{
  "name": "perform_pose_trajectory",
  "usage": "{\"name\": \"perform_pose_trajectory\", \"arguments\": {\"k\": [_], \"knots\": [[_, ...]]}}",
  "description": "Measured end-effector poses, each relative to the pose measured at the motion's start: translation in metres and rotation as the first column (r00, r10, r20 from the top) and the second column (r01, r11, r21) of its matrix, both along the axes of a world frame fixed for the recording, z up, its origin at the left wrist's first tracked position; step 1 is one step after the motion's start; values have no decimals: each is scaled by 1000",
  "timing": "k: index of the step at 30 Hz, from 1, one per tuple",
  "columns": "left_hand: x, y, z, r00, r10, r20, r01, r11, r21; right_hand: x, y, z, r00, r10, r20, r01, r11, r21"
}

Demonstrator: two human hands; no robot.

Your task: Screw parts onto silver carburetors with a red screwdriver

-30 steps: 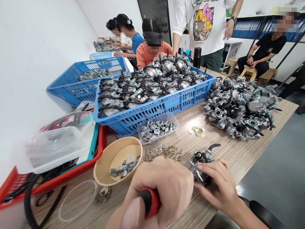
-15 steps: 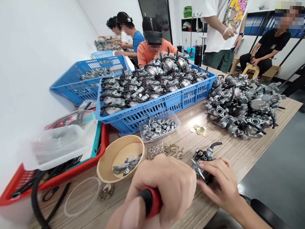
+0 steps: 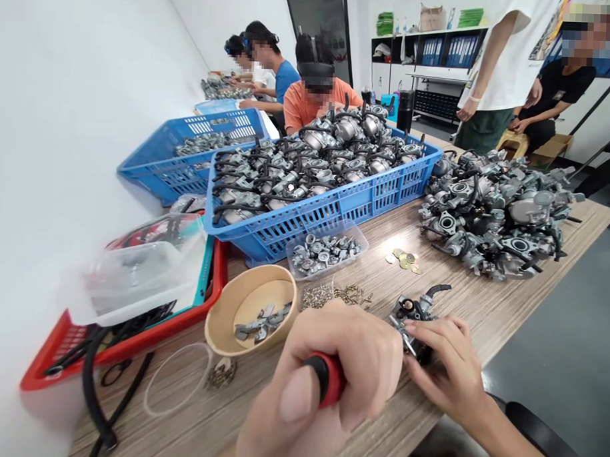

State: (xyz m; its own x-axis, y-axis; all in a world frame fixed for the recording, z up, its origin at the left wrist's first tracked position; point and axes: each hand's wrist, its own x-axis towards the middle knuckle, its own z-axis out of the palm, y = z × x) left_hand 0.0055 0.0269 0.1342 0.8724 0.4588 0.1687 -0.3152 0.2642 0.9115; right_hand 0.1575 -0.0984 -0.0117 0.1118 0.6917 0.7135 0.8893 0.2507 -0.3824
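My left hand is closed in a fist around the red-and-black handle of a screwdriver. The handle's butt end faces me; the fist covers the shaft. Just right of the fist, a carburetor with a short black hose rests on the table. My right hand grips it from the right, fingers over the top and thumb on the near side. A thin silver rod shows beside its fingertips. Loose brass-coloured screws lie beyond my left fist, and several flat metal discs lie behind the carburetor.
A blue crate full of carburetors stands behind, with a carburetor pile to the right. Nearer are a clear tray of small metal parts, a beige bowl and a red basket. Co-workers sit across the table.
The whole view has shifted, so things at the table appear slightly farther right. Both hands keep their grips. The standing person in white has moved right and lowered an arm.
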Motion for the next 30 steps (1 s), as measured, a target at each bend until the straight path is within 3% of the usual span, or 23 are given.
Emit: {"name": "perform_pose_trajectory", "arguments": {"k": [5, 20, 30], "knots": [[3, 0, 2, 999, -22, 43, 27, 994, -110, 0, 1, 2, 1000, -5, 29, 5, 1000, 6], [1, -3, -11, 987, -1, 161, 20, 993, -113, 0, 2, 4, 998, 26, 51, -27, 999, 20], [-2, -2, -16, 970, 9, 242, 1, 999, -40, 1, 2, 2, 998, 31, 63, -32, 999, 15]]}}
